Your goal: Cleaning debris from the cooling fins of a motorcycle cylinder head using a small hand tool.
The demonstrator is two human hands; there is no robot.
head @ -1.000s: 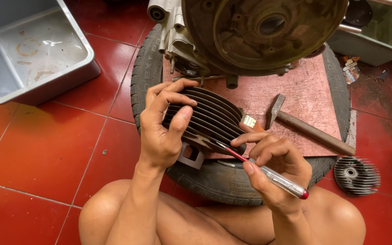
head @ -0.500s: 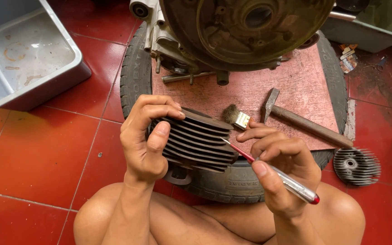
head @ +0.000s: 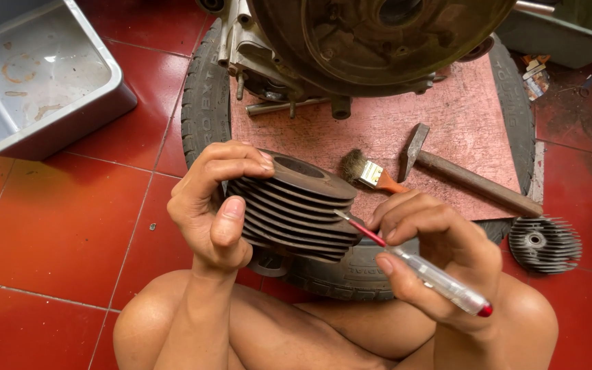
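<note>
While the left hand [head: 217,209] gripped it, the finned engine cylinder [head: 296,205] had been tipped since a second earlier: then its fins faced the camera almost edge-on like a fan, now it lay more on its side, with the round bore at the top showing and the dark fins stacked in layers beneath. It was held in the air above the person's bare knees, just in front of the near edge of an old tyre [head: 203,109]. The left fingers were clenched around the far rim, thumb pressed against the near fins. The right hand [head: 433,253] grasped a slim screwdriver [head: 419,267] with a clear handle and red cap; its tip touched the fins on the cylinder's right side, much as before, so the turn appeared to bring a fresh stretch of fins under the tip.

Beyond the cylinder, a reddish board [head: 378,130] lay across the tyre. On it rested a small paintbrush [head: 371,173], a hammer [head: 467,175] and a grimy engine casing [head: 371,41]. A finned cylinder head [head: 544,243] sat on the red tile floor [head: 56,226] to the right, and a grey plastic tub [head: 35,75] stood at upper left.
</note>
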